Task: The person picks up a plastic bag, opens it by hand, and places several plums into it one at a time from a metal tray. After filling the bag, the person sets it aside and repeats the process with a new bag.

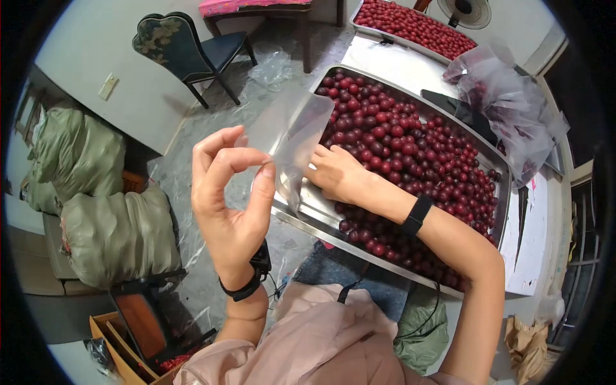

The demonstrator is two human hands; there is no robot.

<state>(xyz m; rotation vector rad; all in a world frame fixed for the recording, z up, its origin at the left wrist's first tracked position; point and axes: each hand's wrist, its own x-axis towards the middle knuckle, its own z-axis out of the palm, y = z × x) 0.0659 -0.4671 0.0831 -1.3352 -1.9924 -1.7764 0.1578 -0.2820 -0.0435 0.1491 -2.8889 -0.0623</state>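
Note:
My left hand (231, 192) is raised at the tray's left end, thumb and forefinger pinched on the edge of a clear plastic bag (292, 125). The bag hangs open and tilted between my hands. My right hand (338, 172) is closed at the bag's right side, fingers curled against its edge; the fingertips are partly hidden. Beneath it lies a large metal tray (321, 210) heaped with round, dark red fruits (398, 144) like small plums. A bare patch of tray shows below my right hand.
Behind stands a second tray (366, 29) of smaller red fruits. Clear plastic bags (507, 96) lie along the right side, by a dark flat object (462, 112). A chair (192, 54) is at the back left, stuffed green sacks (122, 234) at left, and a fan (471, 9) at top.

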